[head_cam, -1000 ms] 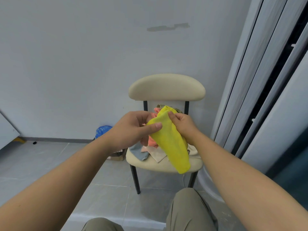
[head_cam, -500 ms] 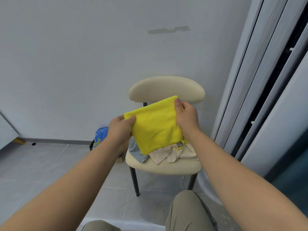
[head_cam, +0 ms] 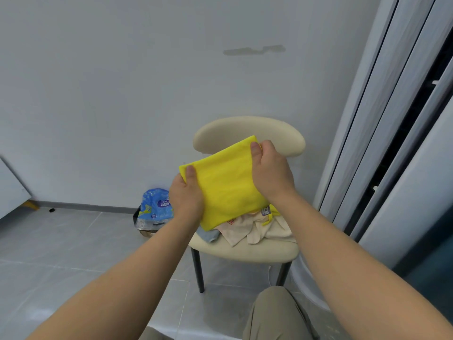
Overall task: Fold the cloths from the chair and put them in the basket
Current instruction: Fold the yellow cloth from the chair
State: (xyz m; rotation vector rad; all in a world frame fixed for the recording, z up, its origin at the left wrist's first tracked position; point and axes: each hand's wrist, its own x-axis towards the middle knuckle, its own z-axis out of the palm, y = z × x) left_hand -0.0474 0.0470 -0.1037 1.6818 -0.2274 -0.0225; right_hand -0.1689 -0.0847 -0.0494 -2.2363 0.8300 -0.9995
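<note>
My left hand (head_cam: 186, 197) and right hand (head_cam: 270, 171) pinch the yellow cloth (head_cam: 226, 182) taut; at six o'clock, perhaps beige cloths (head_cam: 255, 229) on the chair (head_cam: 245, 249)

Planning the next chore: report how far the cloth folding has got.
Done: nothing visible. In hand: left hand and right hand pinch top corners of the yellow cloth, spread above the chair. Left: beige cloths and a blue cloth lie unfolded on its seat.
</note>
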